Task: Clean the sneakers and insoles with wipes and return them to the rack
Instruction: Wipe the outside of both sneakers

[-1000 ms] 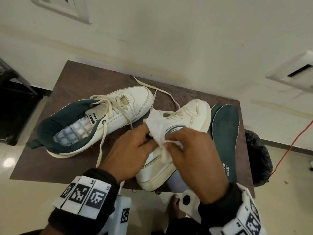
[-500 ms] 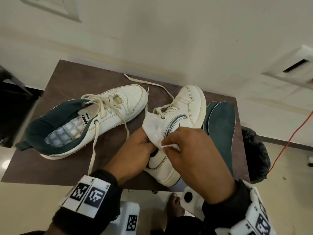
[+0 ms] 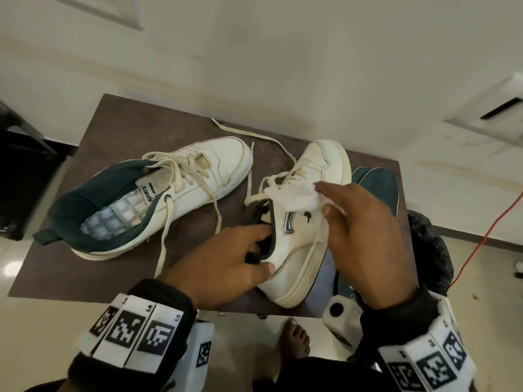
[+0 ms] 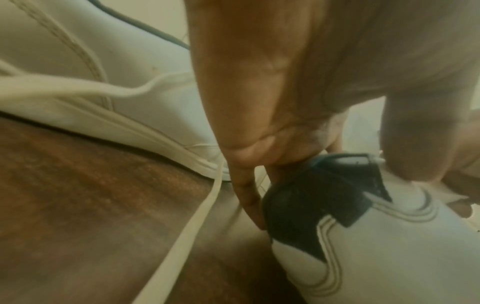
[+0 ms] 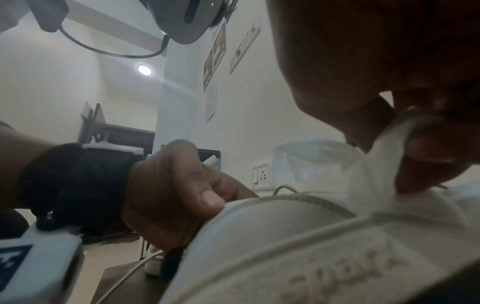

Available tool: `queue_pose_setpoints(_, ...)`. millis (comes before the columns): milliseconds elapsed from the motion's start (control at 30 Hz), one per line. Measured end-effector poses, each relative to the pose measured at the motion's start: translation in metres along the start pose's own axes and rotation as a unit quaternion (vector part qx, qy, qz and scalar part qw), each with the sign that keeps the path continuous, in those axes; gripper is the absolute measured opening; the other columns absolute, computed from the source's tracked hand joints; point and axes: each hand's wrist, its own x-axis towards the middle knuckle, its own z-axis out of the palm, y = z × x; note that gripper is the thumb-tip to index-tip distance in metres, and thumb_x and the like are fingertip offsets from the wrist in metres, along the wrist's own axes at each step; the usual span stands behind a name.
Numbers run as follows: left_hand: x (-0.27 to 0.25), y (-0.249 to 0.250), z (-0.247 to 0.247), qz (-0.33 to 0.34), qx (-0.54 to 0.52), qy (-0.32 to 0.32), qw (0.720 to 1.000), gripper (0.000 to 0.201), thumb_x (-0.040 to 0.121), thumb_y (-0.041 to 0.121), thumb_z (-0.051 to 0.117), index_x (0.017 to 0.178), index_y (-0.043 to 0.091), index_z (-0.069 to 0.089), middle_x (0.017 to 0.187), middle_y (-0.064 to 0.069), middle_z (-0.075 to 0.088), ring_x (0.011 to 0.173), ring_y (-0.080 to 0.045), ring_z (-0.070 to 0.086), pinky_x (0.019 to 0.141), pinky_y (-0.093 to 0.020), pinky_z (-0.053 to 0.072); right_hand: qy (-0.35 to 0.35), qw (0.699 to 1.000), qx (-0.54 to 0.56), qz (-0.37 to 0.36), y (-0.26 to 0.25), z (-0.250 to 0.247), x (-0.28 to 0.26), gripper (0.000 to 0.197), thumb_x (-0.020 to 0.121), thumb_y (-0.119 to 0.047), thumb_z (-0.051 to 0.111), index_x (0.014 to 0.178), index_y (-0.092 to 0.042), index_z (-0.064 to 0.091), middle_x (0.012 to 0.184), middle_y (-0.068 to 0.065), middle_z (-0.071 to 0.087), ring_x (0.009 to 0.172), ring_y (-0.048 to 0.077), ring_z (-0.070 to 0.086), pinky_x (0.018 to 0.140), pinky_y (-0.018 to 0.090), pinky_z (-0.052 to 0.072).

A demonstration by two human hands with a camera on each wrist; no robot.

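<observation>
Left hand [image 3: 223, 258]: we see fingers hooked inside the collar, thumb on the outer heel, clamped on the right shoe [image 3: 302, 224].
Right hand [image 3: 365, 236]: fingers curled, pinching a wipe [image 3: 294, 198] against that shoe's laces and side.
Hidden: insoles [image 3: 379, 188] mostly behind our right hand; the left wrist view is blurred.
Left shoe [image 3: 158, 193]: lying on the table [image 3: 127, 131], apart from both hands.
</observation>
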Motion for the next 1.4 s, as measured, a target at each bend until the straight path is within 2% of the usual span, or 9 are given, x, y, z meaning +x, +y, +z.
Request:
queue_pose_setpoints(133, 0.002, -0.002, 0.001, -0.002, -0.002, 0.024, 1.000, 0.037, 0.084, 0.022, 0.062, 0.117, 0.037, 0.058, 0.111, 0.017, 0.068, 0.106, 0.000, 0.062, 0.096, -0.038, 0.050, -0.002, 0.998, 0.033, -0.057, -0.003, 0.002, 0.001, 0.035, 0.078, -0.008, 0.044, 0.085, -0.016, 0.077, 0.097, 0.002, 0.064, 0.086, 0.017, 0.062, 0.067, 0.030, 0.052)
queue_pose_setpoints(333, 0.008, -0.006, 0.002, 0.031, 0.042, 0.096, 0.994, 0.040, 0.090, 0.018, 0.060, 0.124, 0.039, 0.053, 0.120, 0.019, 0.064, 0.113, 0.000, 0.057, 0.097, -0.034, 0.048, -0.058, 0.995, 0.074, -0.045, -0.017, 0.002, -0.002, 0.035, 0.079, -0.030, 0.053, 0.107, -0.019, 0.071, 0.117, -0.005, 0.057, 0.100, 0.008, 0.056, 0.078, 0.022, 0.049)
queue_pose_setpoints(633, 0.012, -0.006, 0.006, 0.025, 0.029, 0.109, 0.993, 0.041, 0.090, 0.019, 0.061, 0.124, 0.038, 0.049, 0.117, 0.012, 0.067, 0.110, -0.001, 0.059, 0.095, -0.036, 0.050, 0.044, 0.997, 0.046, -0.042, -0.005, 0.007, 0.001, 0.023, 0.081, -0.004, 0.065, 0.101, -0.013, 0.072, 0.100, 0.006, 0.072, 0.093, 0.023, 0.067, 0.082, 0.030, 0.050)
queue_pose_setpoints(767, 0.012, -0.008, 0.002, 0.015, -0.021, 0.090, 0.996, 0.038, 0.088, 0.015, 0.062, 0.119, 0.035, 0.054, 0.115, 0.010, 0.068, 0.109, -0.006, 0.061, 0.095, -0.041, 0.050, -0.030, 0.994, 0.009, -0.102, -0.017, 0.015, -0.004, 0.017, 0.068, -0.016, 0.065, 0.080, -0.017, 0.077, 0.076, 0.002, 0.069, 0.067, 0.020, 0.067, 0.059, 0.026, 0.053)
queue_pose_setpoints(867, 0.009, -0.005, -0.001, 0.037, -0.039, 0.070, 0.996, 0.047, 0.077, 0.005, 0.054, 0.115, 0.033, 0.058, 0.107, 0.009, 0.070, 0.105, -0.010, 0.064, 0.092, -0.045, 0.051, -0.098, 0.982, -0.020, -0.162, -0.036, 0.026, -0.008, 0.007, 0.054, -0.024, 0.067, 0.057, -0.025, 0.073, 0.056, -0.007, 0.060, 0.048, 0.004, 0.056, 0.044, 0.005, 0.025)
queue_pose_setpoints(1000, 0.010, -0.006, -0.002, 0.053, -0.040, 0.048, 0.997, 0.059, 0.070, -0.003, 0.049, 0.120, 0.030, 0.058, 0.112, 0.007, 0.068, 0.110, -0.011, 0.062, 0.094, -0.046, 0.050, -0.052, 0.989, 0.048, -0.133, -0.025, 0.031, -0.009, 0.018, 0.060, 0.004, 0.078, 0.071, -0.010, 0.073, 0.066, 0.003, 0.064, 0.063, 0.008, 0.056, 0.055, 0.018, 0.046)
queue_pose_setpoints(1167, 0.011, -0.006, 0.001, 0.062, -0.015, 0.050, 0.997, 0.063, 0.080, -0.012, 0.053, 0.126, 0.031, 0.057, 0.116, 0.017, 0.067, 0.112, 0.001, 0.058, 0.099, -0.036, 0.049, 0.048, 0.998, 0.031, 0.000, -0.014, 0.011, 0.000, 0.016, 0.073, -0.008, 0.077, 0.087, -0.015, 0.076, 0.085, 0.001, 0.071, 0.077, 0.018, 0.066, 0.072, 0.039, 0.055)
queue_pose_setpoints(1300, 0.011, -0.008, -0.003, 0.062, -0.008, 0.049, 0.997, 0.057, 0.082, -0.008, 0.056, 0.123, 0.031, 0.057, 0.120, 0.014, 0.065, 0.116, -0.003, 0.057, 0.099, -0.038, 0.048, -0.065, 0.995, -0.008, -0.082, -0.023, 0.014, -0.002, 0.018, 0.060, -0.006, 0.083, 0.074, -0.016, 0.077, 0.067, 0.002, 0.066, 0.058, 0.018, 0.062, 0.053, 0.029, 0.053)
queue_pose_setpoints(1400, 0.010, -0.008, -0.004, 0.065, -0.018, 0.046, 0.997, 0.062, 0.078, -0.010, 0.054, 0.122, 0.033, 0.056, 0.119, 0.012, 0.065, 0.116, -0.004, 0.057, 0.099, -0.037, 0.048, -0.209, 0.962, 0.022, -0.175, -0.033, 0.018, -0.007, 0.021, 0.056, 0.002, 0.083, 0.070, -0.011, 0.074, 0.068, 0.003, 0.065, 0.064, 0.011, 0.059, 0.064, 0.007, 0.042)
